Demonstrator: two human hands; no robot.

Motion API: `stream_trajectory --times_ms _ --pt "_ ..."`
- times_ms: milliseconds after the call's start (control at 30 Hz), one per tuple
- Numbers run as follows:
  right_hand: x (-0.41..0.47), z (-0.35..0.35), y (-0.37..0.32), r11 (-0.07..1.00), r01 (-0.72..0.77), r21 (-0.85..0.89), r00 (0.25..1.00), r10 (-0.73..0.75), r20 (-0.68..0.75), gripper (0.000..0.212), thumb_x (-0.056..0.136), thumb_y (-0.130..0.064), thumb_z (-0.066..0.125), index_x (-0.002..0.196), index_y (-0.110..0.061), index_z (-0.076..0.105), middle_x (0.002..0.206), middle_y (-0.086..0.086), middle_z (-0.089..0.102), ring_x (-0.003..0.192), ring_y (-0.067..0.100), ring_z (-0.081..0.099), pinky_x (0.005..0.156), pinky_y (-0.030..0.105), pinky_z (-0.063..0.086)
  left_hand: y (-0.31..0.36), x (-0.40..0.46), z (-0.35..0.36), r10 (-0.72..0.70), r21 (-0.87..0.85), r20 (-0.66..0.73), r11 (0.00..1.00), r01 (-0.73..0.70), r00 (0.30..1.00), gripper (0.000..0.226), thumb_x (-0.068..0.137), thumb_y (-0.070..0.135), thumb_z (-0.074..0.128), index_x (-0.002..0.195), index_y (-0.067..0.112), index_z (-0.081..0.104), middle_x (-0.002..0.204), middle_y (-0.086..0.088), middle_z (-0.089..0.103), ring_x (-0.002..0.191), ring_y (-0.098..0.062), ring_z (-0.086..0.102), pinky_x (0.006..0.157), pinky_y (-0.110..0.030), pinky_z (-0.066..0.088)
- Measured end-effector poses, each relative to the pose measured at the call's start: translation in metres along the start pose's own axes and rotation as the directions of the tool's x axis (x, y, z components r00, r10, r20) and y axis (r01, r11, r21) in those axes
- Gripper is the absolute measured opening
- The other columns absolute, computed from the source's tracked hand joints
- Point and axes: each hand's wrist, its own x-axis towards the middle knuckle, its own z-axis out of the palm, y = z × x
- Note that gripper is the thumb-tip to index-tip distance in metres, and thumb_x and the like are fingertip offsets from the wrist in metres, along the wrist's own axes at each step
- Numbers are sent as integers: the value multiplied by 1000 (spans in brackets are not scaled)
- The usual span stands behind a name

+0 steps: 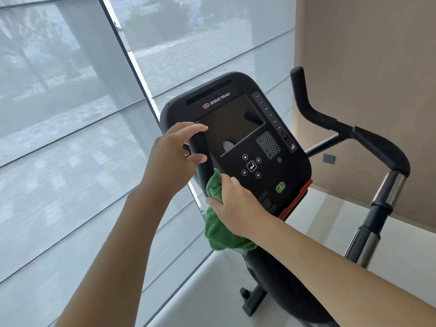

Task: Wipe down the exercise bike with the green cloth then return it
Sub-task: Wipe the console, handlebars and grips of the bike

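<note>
One green cloth (218,223) lies bunched against the lower-left edge of the exercise bike (306,267) console (238,142), at 7 o'clock from the screen (232,123). Right hand (232,204) grips the cloth, fingers curled round it. Left hand (175,152) grips the console's left edge, at 9 o'clock. Handlebar (368,142) stands at 3 o'clock.

The console (238,140) is sitting at the middle, with the window (70,114) lying behind and to its left. The handlebar (368,142) is standing to its right. The cloth (219,227) is hanging at the console's lower left edge, under the right hand (233,204); the left hand (174,152) is lying on the left edge above it.
</note>
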Motion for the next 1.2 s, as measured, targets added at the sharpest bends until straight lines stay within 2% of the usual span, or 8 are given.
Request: stream_trajectory --times_ms 133,300,533,633,733,900,1067,1200 --pt "-33 -6 20 997 -69 -38 991 73 116 37 98 -55 59 114 -23 50 108 -3 57 104 23 62 93 40 52 -1 -2 1 -5 -24 -10 1000 5 1000 63 81 6 86 131 39 69 130 31 57 97 -13 68 89 -33 60" --pt "-41 -33 20 995 -90 -44 971 98 217 31 94 -54 66 105 -26 57 102 -7 65 95 16 67 91 41 58 -3 0 0 4 8 -4 1000 -4 1000 63 78 12 89 131 40 69 133 26 62 98 -12 64 90 -40 59" --pt "27 -64 -28 942 89 325 990 -49 -131 44 92 -48 74 126 -26 57 119 -4 63 108 13 63 90 35 51 -3 5 -12 28 1 78 1000 -28 997 50 93 6 74 132 37 70 125 23 63 93 -2 63 89 -37 56" --pt "38 -23 -41 928 107 356 985 -51 -162 64 89 -45 80 138 -22 46 125 -4 54 109 14 60 87 29 45 -4 15 -18 3 31 102 1000 -6 995 49 99 -1 61 126 37 75 117 21 64 92 5 63 88 -34 56" --pt "38 0 -30 946 99 309 965 -16 -261 56 88 -48 79 127 -22 49 115 -4 61 104 20 65 88 37 52 -4 17 -17 -16 39 102 999 12 995 49 99 -3 60 124 37 76 113 19 63 93 4 63 87 -33 55" --pt "25 3 -12 992 -45 119 993 58 -107 48 84 -54 76 115 -24 55 106 -4 69 100 23 68 93 41 56 1 10 -10 -16 39 59 999 14 998 47 99 -2 59 127 33 74 112 15 59 100 -16 66 90 -41 55" --pt "10 -13 5 976 -206 66 962 189 198 46 78 -57 76 108 -23 67 100 -3 74 94 18 72 92 43 61 6 7 -9 -39 58 61 998 35 997 48 100 -2 54 129 31 73 121 10 62 103 -20 67 92 -48 56" --pt "-10 -16 16 973 -227 39 940 208 269 43 75 -55 78 101 -23 68 95 -3 76 90 17 74 90 43 62 9 5 -8 -76 79 37 994 73 996 50 99 1 55 127 39 72 120 16 62 100 -16 67 88 -48 58"
